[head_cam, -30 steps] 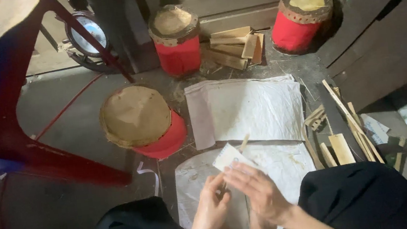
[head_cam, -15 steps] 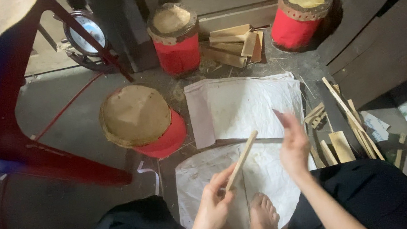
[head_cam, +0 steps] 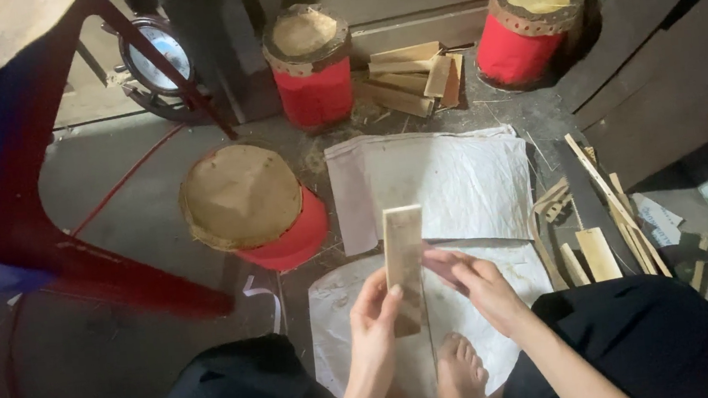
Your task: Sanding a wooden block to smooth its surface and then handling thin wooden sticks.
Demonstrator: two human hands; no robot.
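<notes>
My left hand (head_cam: 376,320) grips a flat bamboo slat (head_cam: 403,255) and holds it upright in front of me. My right hand (head_cam: 474,281) touches the slat's right edge with its fingertips, fingers apart. Below the hands lies a white sheet (head_cam: 517,274) spread on the floor, with my bare foot (head_cam: 462,375) on it. A second white sheet (head_cam: 456,182) lies just beyond. Both knees in black trousers frame the hands.
A red drum (head_cam: 255,204) lies tilted at left; two upright red drums (head_cam: 309,65) (head_cam: 528,25) stand at the back. Cut bamboo pieces (head_cam: 411,77) are stacked between them, and more strips (head_cam: 598,219) lie at right. A red chair leg (head_cam: 74,260) crosses left.
The slat has turned from edge-on and slanted to upright with its flat face toward me. My right hand came back from the right and now touches the slat.
</notes>
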